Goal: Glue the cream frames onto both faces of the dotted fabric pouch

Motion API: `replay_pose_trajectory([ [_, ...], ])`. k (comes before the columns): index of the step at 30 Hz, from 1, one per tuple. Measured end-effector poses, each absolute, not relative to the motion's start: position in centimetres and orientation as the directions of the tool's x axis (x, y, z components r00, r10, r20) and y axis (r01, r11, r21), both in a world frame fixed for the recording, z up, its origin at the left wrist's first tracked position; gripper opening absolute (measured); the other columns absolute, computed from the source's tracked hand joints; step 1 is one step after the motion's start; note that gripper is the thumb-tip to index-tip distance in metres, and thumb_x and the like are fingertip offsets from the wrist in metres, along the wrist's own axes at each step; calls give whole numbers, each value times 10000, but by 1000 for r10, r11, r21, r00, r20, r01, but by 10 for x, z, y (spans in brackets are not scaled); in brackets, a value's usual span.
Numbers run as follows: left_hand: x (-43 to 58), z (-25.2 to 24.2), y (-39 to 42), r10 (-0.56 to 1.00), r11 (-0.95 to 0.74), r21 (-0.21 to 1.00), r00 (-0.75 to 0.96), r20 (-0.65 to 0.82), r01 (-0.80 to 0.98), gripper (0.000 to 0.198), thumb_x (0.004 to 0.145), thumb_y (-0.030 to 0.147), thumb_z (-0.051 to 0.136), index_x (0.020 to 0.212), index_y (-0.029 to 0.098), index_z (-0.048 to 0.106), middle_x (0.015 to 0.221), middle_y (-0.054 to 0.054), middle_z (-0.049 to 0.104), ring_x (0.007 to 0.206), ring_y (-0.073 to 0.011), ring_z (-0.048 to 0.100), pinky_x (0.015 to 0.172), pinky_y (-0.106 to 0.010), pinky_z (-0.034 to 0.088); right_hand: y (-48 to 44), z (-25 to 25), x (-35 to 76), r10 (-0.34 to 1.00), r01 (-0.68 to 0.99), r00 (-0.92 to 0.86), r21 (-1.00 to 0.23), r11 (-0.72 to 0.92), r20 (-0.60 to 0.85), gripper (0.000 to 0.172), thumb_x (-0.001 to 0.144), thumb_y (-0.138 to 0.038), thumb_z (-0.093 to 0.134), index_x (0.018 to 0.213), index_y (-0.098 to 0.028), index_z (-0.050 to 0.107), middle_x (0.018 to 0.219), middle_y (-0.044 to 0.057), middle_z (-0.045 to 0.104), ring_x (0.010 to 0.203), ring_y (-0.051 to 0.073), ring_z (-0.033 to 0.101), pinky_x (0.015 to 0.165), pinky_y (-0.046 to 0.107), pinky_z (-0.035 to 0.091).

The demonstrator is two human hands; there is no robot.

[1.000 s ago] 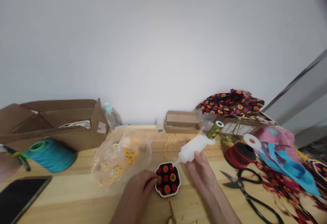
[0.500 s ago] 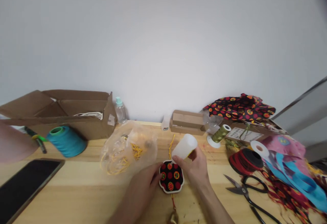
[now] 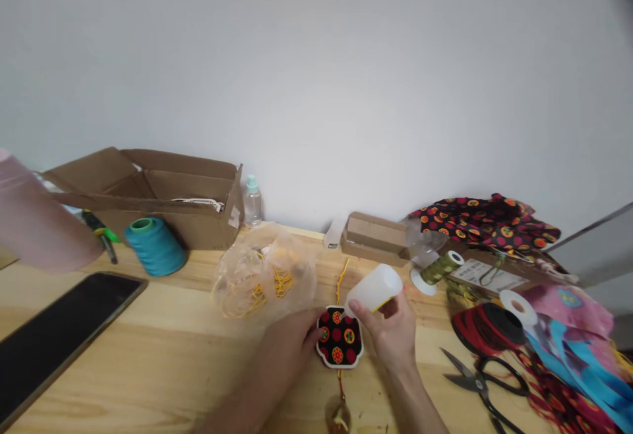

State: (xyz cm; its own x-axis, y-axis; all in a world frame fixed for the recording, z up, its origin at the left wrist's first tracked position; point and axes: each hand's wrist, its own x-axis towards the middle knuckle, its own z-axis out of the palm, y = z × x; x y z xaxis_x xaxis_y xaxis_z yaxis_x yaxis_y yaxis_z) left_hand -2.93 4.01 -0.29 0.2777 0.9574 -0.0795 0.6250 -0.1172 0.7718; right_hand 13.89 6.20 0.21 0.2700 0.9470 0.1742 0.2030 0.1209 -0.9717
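Note:
A small plaque (image 3: 343, 348) with a white scalloped rim and black fabric printed with red and yellow flowers lies on the table. My left hand (image 3: 297, 338) grips its left edge between thumb and fingers. In my right hand (image 3: 390, 332) is a white squeeze bottle (image 3: 373, 289), tilted so its nozzle points down at the plaque's upper edge. Whether the tip touches the fabric I cannot tell. A yellow cord (image 3: 341, 279) runs from the plaque's top. Below it, a cord leads to a brownish, shiny pendant (image 3: 339, 414).
Left stand a cardboard box (image 3: 208, 228), teal thread cone (image 3: 155, 249) and phone (image 3: 64, 338). A plastic bag (image 3: 267, 276) with yellow cord lies behind my left hand. Scissors (image 3: 479, 381), a red cord spool (image 3: 487, 328) and blue ribbon (image 3: 568, 355) lie right. Patterned cloth (image 3: 489, 223) is behind.
The view has shifted, so most things appear further right. My right hand has tipped the bottle flatter, its nozzle still at the plaque's top. My left hand keeps its hold on the plaque.

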Motion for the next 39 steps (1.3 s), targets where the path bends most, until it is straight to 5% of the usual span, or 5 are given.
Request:
replay_pose_trajectory([
  [33,-29,-1,40,961,-108,786,266,-74,608,317,786,218,442,1052,301,594,974,26,684,871,-170,607,747,-255,420,57,2,129,912,235,354,-964,128,207,318,474,-272,751,721,-156,589,652,21,647,606,197,592,561,308,479],
  [39,-28,-2,41,965,-91,798,250,-76,596,309,817,249,396,1039,281,608,1032,4,673,920,-173,606,789,-267,424,58,2,134,913,96,384,-989,111,140,381,463,-276,771,759,-153,565,694,43,669,634,201,612,594,320,491],
])
